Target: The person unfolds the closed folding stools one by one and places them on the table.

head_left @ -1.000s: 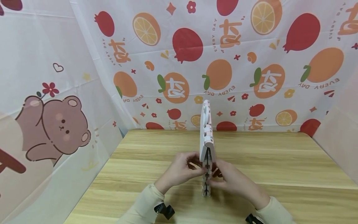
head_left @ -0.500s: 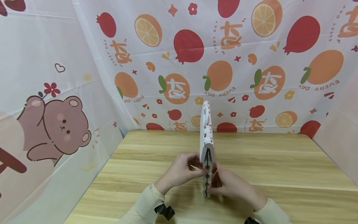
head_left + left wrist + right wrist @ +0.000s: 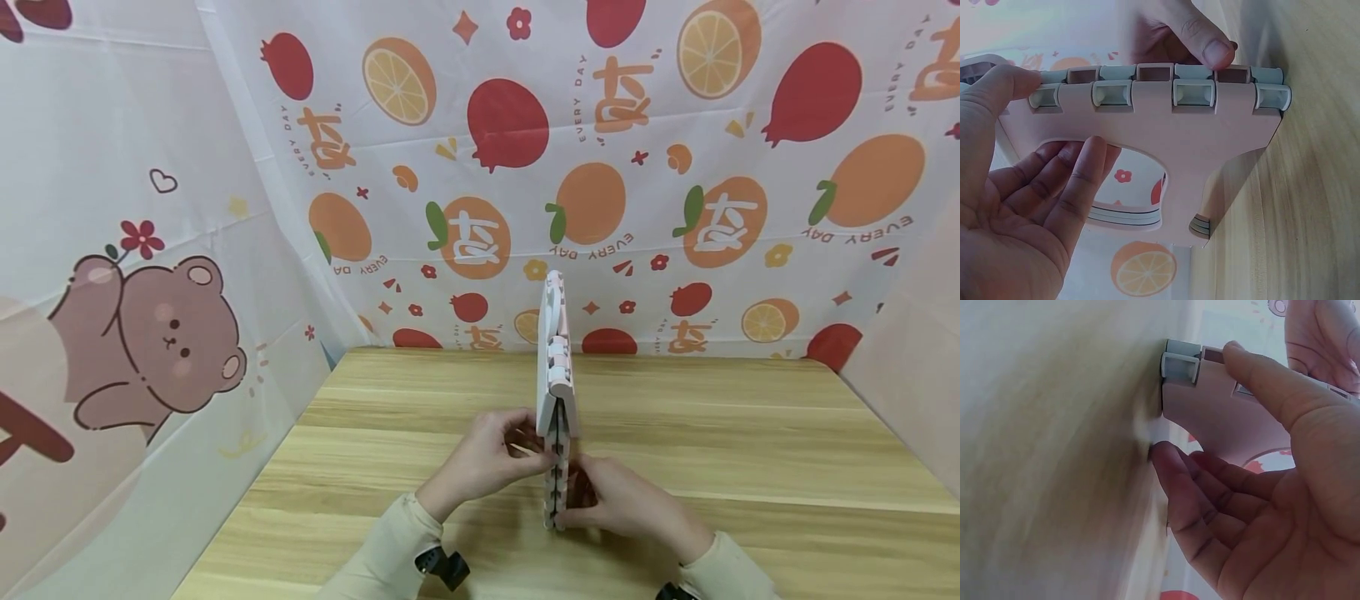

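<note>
A folded plastic stool (image 3: 557, 375), pale pink with white-grey hinge pieces, stands on edge in the middle of the table. In the left wrist view its pink side panel (image 3: 1147, 128) has a cut-out and a row of interlocking hinge knuckles. My left hand (image 3: 487, 458) grips it from the left, thumb on the hinge edge and fingers at the cut-out. From the right, my right hand (image 3: 630, 500) holds it lower down. In the right wrist view the right thumb (image 3: 1260, 378) presses the hinge edge, while the curled fingers (image 3: 1210, 494) lie along the panel near the tabletop.
The wooden table (image 3: 420, 383) runs under the stool to a fruit-print curtain (image 3: 645, 108) at the back. A bear-print curtain (image 3: 172, 342) hangs at the left. Black wrist straps (image 3: 442, 567) sit on the sleeves.
My right hand has slid down along the stool toward its lower near end. The left hand and the stool stay where they were.
</note>
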Motion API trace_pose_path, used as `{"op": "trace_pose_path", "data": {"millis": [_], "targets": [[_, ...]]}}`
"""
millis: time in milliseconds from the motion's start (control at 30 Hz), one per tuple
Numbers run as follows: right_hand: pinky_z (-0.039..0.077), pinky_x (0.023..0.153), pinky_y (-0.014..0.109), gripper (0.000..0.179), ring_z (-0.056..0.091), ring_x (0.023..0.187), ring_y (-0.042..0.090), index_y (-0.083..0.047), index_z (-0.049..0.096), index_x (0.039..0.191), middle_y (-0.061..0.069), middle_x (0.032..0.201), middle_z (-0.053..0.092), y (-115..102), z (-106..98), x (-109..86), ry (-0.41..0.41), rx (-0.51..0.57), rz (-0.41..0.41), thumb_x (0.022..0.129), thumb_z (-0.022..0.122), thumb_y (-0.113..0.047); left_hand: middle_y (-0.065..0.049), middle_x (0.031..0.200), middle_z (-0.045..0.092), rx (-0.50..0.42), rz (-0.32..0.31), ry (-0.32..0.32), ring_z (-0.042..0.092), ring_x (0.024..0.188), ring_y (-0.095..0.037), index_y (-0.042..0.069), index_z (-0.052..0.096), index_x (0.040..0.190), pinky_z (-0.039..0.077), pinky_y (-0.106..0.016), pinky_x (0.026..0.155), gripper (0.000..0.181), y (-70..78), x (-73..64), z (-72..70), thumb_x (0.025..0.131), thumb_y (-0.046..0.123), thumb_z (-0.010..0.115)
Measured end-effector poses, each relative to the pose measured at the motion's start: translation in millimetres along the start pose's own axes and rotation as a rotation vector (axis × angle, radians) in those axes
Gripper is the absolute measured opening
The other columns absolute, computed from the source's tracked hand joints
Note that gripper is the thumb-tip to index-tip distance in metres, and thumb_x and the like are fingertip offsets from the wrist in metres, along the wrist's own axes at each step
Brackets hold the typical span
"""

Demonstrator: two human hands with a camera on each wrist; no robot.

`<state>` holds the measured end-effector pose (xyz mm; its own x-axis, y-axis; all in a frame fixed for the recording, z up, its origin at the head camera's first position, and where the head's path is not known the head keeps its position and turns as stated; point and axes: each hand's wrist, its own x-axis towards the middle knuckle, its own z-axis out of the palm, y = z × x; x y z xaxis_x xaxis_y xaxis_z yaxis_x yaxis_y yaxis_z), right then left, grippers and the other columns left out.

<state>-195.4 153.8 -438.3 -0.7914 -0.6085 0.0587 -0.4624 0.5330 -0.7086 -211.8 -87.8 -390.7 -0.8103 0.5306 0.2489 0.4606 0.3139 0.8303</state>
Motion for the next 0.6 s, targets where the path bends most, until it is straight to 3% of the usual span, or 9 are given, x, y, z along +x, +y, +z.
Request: {"op": "trace_pose_path", "data": {"millis": [267,600], "targets": [[0.052,0.068,0.022,0.028,0.059,0.075,0.001,-0.015,0.072,0.105,-0.007,0.088,0.070,0.3,3.4,2.7,-0.034,0.004,0.005,0.089,0.087,-0.033,-0.008,0.107,0.081,-0.015,-0.018,0.000,0.078,0.096,-0.013,0.008,0.075,0.118,0.063,-0.023,0.084,0.031,0.5,0.1,0.0,0.091,0.018,0.085],[0.050,0.068,0.022,0.032,0.059,0.076,0.001,-0.015,0.073,0.104,-0.008,0.088,0.072,4.1,8.6,4.2,-0.010,-0.003,0.032,0.089,0.088,-0.039,-0.009,0.108,0.081,-0.027,-0.028,0.000,0.078,0.097,-0.014,0.007,0.075,0.118,0.063,-0.023,0.085,0.030,0.3,-0.4,0.7,0.090,0.016,0.084]]}}
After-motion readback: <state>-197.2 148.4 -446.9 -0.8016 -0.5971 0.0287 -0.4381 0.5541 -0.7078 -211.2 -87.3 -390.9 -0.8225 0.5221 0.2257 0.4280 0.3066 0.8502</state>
